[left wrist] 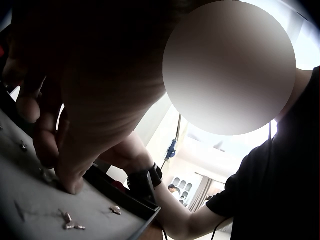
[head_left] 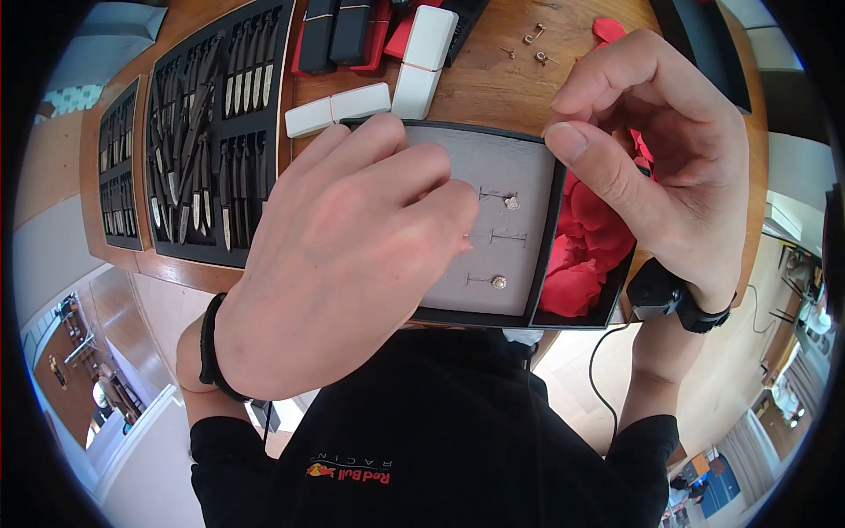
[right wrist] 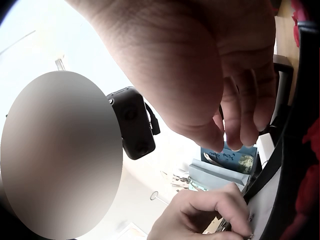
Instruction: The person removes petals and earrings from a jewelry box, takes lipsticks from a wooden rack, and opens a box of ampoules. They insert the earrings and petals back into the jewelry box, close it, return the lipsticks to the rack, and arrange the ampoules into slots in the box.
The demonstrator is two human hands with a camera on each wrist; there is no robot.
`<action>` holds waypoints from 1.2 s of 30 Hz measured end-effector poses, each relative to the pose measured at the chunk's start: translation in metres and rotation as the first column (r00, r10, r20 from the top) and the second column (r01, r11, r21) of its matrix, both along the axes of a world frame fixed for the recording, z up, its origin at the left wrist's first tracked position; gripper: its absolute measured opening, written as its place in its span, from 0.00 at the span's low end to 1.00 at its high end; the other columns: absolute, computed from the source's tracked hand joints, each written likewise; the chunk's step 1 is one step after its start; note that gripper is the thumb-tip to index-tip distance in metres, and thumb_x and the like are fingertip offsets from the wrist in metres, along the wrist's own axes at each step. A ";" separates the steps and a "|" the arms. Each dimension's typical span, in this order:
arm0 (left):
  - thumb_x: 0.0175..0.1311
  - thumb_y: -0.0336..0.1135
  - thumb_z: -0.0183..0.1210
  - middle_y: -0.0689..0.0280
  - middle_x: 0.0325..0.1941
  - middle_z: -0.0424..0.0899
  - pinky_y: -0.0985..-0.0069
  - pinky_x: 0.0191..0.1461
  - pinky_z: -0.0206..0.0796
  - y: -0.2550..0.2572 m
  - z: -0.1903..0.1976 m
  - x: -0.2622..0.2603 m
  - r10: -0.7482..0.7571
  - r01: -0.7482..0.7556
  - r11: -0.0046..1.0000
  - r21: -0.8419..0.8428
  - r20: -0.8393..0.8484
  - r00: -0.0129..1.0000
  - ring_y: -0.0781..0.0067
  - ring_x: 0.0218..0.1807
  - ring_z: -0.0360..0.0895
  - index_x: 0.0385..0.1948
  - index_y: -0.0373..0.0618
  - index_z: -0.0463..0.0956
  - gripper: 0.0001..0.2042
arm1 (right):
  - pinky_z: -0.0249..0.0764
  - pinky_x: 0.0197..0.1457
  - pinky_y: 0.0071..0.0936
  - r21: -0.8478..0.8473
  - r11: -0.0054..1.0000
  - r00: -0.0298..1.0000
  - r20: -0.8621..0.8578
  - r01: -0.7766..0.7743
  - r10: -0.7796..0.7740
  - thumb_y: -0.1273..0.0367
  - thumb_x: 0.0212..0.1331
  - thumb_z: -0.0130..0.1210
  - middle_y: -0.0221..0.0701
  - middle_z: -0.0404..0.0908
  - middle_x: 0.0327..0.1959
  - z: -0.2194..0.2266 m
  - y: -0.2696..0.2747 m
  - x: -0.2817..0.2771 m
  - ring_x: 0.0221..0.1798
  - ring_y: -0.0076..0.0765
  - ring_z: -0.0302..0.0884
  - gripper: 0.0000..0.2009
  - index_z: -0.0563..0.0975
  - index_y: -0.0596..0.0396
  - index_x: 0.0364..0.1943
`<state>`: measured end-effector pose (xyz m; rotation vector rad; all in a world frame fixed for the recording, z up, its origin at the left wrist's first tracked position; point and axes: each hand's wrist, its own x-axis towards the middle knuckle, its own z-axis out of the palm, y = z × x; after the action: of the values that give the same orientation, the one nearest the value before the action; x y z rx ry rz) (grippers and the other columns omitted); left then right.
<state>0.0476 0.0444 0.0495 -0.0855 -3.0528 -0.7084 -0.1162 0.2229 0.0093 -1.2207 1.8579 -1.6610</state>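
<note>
The left hand (head_left: 343,238) bends over a grey padded insert (head_left: 519,304) in a black box, its thumb and index finger low on the pad around a small shiny piece (left wrist: 46,174). The pinched piece is mostly hidden by the fingertips. On the pad are a flower-shaped earring (head_left: 511,203) and a round pearl-like earring (head_left: 499,282), with an empty slit between them. At the box's right side, the right hand (head_left: 673,145) hovers with thumb and fingers loosely bent, holding nothing. Red petals (head_left: 576,255) fill the box's right compartment.
Small jewelry pieces (head_left: 540,57) lie on the wooden table (head_left: 480,92) beyond the box. White cases (head_left: 339,108) and dark cases (head_left: 350,33) stand at the back. Black trays (head_left: 231,130) of dark-handled, silver-tipped items are at the left. A cable (head_left: 591,374) hangs by the right wrist.
</note>
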 end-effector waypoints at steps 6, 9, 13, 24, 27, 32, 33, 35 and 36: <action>0.50 0.31 0.74 0.67 0.32 0.79 0.62 0.46 0.68 0.004 0.001 0.002 0.026 -0.025 0.999 -0.033 0.005 1.000 0.58 0.40 0.73 0.26 0.45 0.80 0.09 | 0.70 0.45 0.18 0.010 1.000 1.000 -0.019 0.008 -0.007 0.74 0.64 0.71 0.25 0.83 0.37 0.004 0.000 0.003 0.39 0.19 0.78 0.10 0.81 0.58 0.44; 0.50 0.31 0.74 0.67 0.31 0.78 0.62 0.46 0.67 0.005 0.001 0.001 0.033 -0.033 0.998 -0.048 0.001 0.999 0.59 0.40 0.73 0.26 0.45 0.80 0.09 | 0.70 0.45 0.18 0.218 0.972 0.990 -0.090 -0.085 0.106 0.74 0.64 0.70 0.26 0.83 0.37 0.027 -0.001 -0.011 0.39 0.19 0.78 0.10 0.81 0.58 0.44; 0.50 0.32 0.74 0.67 0.30 0.78 0.63 0.46 0.67 0.007 -0.001 0.003 0.039 -0.041 0.996 -0.084 -0.025 0.999 0.59 0.40 0.73 0.26 0.45 0.80 0.09 | 0.70 0.44 0.18 0.222 0.971 0.992 -0.071 -0.089 0.107 0.74 0.64 0.70 0.26 0.83 0.37 0.028 0.000 -0.010 0.40 0.19 0.78 0.10 0.81 0.58 0.44; 0.47 0.24 0.79 0.67 0.31 0.84 0.74 0.40 0.66 -0.018 0.035 -0.002 0.058 -0.049 0.993 0.109 -0.079 0.995 0.71 0.35 0.78 0.31 0.45 0.85 0.12 | 0.73 0.48 0.19 -0.110 0.994 0.997 -0.079 0.014 -0.023 0.76 0.66 0.68 0.27 0.83 0.39 0.002 -0.003 0.002 0.41 0.20 0.80 0.08 0.80 0.59 0.45; 0.57 0.24 0.76 0.68 0.31 0.82 0.78 0.40 0.65 -0.033 0.036 -0.005 0.137 -0.096 0.981 0.171 -0.250 0.958 0.79 0.35 0.77 0.35 0.43 0.82 0.10 | 0.73 0.47 0.19 0.139 0.990 0.997 -0.067 -0.021 0.030 0.76 0.68 0.67 0.27 0.83 0.40 0.024 0.002 -0.016 0.41 0.20 0.79 0.08 0.80 0.59 0.46; 0.72 0.35 0.65 0.71 0.28 0.75 0.82 0.37 0.58 -0.047 0.008 -0.024 0.317 -0.046 0.833 0.551 -0.406 0.857 0.82 0.31 0.70 0.36 0.45 0.77 0.07 | 0.75 0.46 0.17 0.152 0.987 0.999 0.005 -0.042 0.041 0.76 0.72 0.63 0.28 0.84 0.40 0.027 0.004 -0.040 0.41 0.19 0.80 0.07 0.79 0.61 0.49; 0.75 0.38 0.61 0.71 0.27 0.73 0.82 0.36 0.56 -0.056 0.005 -0.026 0.274 0.031 0.776 0.630 -0.381 0.883 0.82 0.30 0.67 0.35 0.46 0.75 0.09 | 0.75 0.45 0.17 0.215 0.976 0.999 0.003 -0.033 0.034 0.75 0.72 0.63 0.29 0.85 0.40 0.025 0.007 -0.049 0.42 0.19 0.81 0.07 0.79 0.61 0.50; 0.78 0.41 0.56 0.72 0.26 0.71 0.82 0.35 0.55 -0.069 -0.002 -0.023 0.232 0.108 0.700 0.706 -0.368 0.901 0.82 0.29 0.65 0.33 0.48 0.72 0.11 | 0.77 0.40 0.18 0.262 0.965 1.000 -0.007 0.022 -0.021 0.73 0.69 0.66 0.26 0.87 0.38 0.015 0.001 -0.061 0.37 0.16 0.82 0.08 0.82 0.60 0.48; 0.80 0.43 0.52 0.72 0.25 0.70 0.82 0.35 0.54 -0.073 -0.008 -0.021 0.204 0.114 0.628 0.770 -0.304 0.931 0.82 0.28 0.63 0.33 0.49 0.70 0.13 | 0.77 0.40 0.18 0.268 0.963 1.000 -0.016 0.022 -0.019 0.73 0.69 0.66 0.26 0.87 0.38 0.016 -0.001 -0.065 0.37 0.16 0.82 0.08 0.82 0.60 0.48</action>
<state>0.0267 -0.0287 0.0417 -0.1110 -2.1324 -1.7157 -0.1812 0.2215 0.0250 -1.1034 2.0306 -1.3568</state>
